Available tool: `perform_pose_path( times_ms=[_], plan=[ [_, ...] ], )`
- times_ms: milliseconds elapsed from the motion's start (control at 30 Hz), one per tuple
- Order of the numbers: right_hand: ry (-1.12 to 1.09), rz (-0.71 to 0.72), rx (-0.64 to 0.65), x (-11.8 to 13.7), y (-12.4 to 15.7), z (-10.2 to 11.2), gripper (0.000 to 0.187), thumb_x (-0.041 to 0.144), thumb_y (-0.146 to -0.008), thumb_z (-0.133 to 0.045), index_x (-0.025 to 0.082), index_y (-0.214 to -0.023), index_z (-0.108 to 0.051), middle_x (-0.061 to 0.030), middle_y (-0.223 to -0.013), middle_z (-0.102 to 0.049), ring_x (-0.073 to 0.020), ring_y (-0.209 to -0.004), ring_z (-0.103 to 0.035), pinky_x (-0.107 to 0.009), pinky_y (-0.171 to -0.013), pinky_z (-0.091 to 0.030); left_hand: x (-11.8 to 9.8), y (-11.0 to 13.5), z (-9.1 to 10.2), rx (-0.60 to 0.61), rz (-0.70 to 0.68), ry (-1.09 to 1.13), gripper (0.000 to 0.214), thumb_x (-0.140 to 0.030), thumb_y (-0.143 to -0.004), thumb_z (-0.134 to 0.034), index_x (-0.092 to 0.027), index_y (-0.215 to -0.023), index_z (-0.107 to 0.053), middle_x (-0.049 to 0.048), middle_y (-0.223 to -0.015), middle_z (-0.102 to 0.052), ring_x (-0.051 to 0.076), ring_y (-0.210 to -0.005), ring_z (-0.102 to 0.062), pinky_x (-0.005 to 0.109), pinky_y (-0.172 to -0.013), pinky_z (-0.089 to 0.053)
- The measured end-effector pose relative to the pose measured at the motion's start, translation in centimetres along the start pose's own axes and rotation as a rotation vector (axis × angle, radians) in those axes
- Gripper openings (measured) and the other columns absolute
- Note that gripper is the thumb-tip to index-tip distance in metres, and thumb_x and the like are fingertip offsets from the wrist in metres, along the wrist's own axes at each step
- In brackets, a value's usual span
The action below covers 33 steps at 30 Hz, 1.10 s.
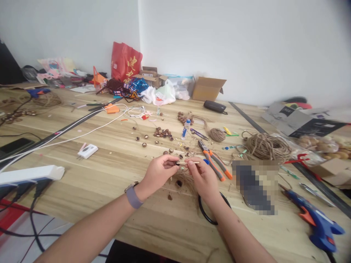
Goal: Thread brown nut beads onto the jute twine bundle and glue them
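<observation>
My left hand [162, 169] pinches a shell [177, 164] between thumb and fingers; my right hand [202, 177] is closed on a stick [195, 162] pointing toward it. Whether they touch, I cannot tell. Pliers [214, 163] lie just right on the table [106, 179].

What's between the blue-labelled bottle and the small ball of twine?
In the head view, a slim purple tool lies between the bottle and the ball of twine, loose twine strands just behind it. Its kind is too small to tell.
</observation>
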State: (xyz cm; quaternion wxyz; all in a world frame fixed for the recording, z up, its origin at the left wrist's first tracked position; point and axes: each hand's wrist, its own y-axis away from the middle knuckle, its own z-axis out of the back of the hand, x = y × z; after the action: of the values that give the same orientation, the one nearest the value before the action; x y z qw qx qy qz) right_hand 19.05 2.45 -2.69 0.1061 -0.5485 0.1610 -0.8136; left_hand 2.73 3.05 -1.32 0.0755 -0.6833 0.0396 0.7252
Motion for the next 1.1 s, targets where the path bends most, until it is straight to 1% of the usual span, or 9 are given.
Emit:
perform_pose_path(
  times_ms=[200,300,467,667,833,900,967,1100],
  plan=[
    [-0.048,-0.032,0.037,0.39,0.18,-0.04,0.033,0.048,-0.09,-0.045,0.019,-0.09,-0.06,-0.002,-0.063,-0.063,-0.0132,-0.048,-0.054,-0.025,-0.045,-0.043,0.37,-0.24,0.01,0.017,0.079,0.145,0.03,-0.019,-0.068,-0.07,-0.014,-0.097,-0.066,0.0043,-0.084,-0.072,0.015,-0.078,-0.067,0.024,-0.068,-0.051],
    [-0.061,-0.027,0.036,0.38,0.27,-0.05,0.032,0.048,-0.09,-0.045,0.019,-0.091,-0.06,-0.0027,-0.067,-0.064,-0.012,-0.046,-0.052,-0.024,-0.042,-0.042,0.4,-0.3,-0.08,0.004,0.111,0.235,0.029,-0.019,-0.066,-0.072,-0.015,-0.093,-0.066,0.0037,-0.084,-0.072,0.015,-0.078,-0.067,0.024,-0.07,-0.051],
    [-0.083,-0.031,0.048,0.04,0.41,-0.19,0.032,0.048,-0.091,-0.045,0.019,-0.092,-0.059,-0.0052,-0.075,-0.066,-0.0131,-0.052,-0.057,-0.025,-0.046,-0.048,0.22,-0.2,-0.27,-0.006,0.144,0.331,0.028,-0.019,-0.062,-0.076,-0.014,-0.087,-0.065,0.0034,-0.083,-0.073,0.016,-0.08,-0.068,0.027,-0.075,-0.052],
    [-0.022,-0.04,0.06,0.0,0.49,-0.21,0.033,0.049,-0.091,-0.042,0.02,-0.092,-0.058,-0.0075,-0.078,-0.071,-0.0143,-0.05,-0.059,-0.027,-0.047,-0.05,0.16,-0.08,-0.43,0.009,0.14,0.341,0.026,-0.02,-0.061,-0.077,-0.015,-0.084,-0.064,0.003,-0.084,-0.074,0.017,-0.083,-0.069,0.029,-0.079,-0.053],
    [0.07,0.024,0.045,0.24,0.47,-0.1,0.031,0.046,-0.092,-0.041,0.02,-0.09,-0.059,-0.0071,-0.078,-0.071,-0.0154,-0.055,-0.063,-0.025,-0.048,-0.049,-0.1,0.02,-0.44,0.011,0.138,0.346,0.024,-0.017,-0.062,-0.076,-0.015,-0.083,-0.064,0.0029,-0.083,-0.074,0.017,-0.082,-0.069,0.029,-0.078,-0.053],
    [0.099,0.041,0.039,0.31,0.45,-0.06,0.031,0.044,-0.092,-0.041,0.02,-0.089,-0.06,-0.0065,-0.077,-0.071,-0.0144,-0.053,-0.062,-0.025,-0.048,-0.049,-0.27,0.09,-0.46,0.011,0.138,0.352,0.024,-0.015,-0.062,-0.075,-0.015,-0.083,-0.064,0.0027,-0.083,-0.074,0.017,-0.081,-0.069,0.028,-0.077,-0.053],
    [0.106,0.046,0.032,0.33,0.43,-0.02,0.03,0.042,-0.092,-0.041,0.02,-0.088,-0.06,-0.0063,-0.076,-0.071,-0.014,-0.052,-0.061,-0.025,-0.048,-0.048,-0.39,0.13,-0.48,0.01,0.142,0.358,0.024,-0.014,-0.061,-0.075,-0.015,-0.082,-0.064,0.0025,-0.082,-0.074,0.016,-0.081,-0.069,0.028,-0.077,-0.052],
    [0.105,0.055,0.022,0.29,0.44,0.05,0.028,0.04,-0.092,-0.041,0.02,-0.089,-0.06,-0.0063,-0.078,-0.072,-0.0148,-0.057,-0.064,-0.025,-0.051,-0.049,-0.26,0.04,-0.49,0.006,0.157,0.377,0.024,-0.014,-0.061,-0.075,-0.015,-0.083,-0.065,0.0018,-0.081,-0.073,0.015,-0.078,-0.067,0.027,-0.075,-0.051]
  ],
)
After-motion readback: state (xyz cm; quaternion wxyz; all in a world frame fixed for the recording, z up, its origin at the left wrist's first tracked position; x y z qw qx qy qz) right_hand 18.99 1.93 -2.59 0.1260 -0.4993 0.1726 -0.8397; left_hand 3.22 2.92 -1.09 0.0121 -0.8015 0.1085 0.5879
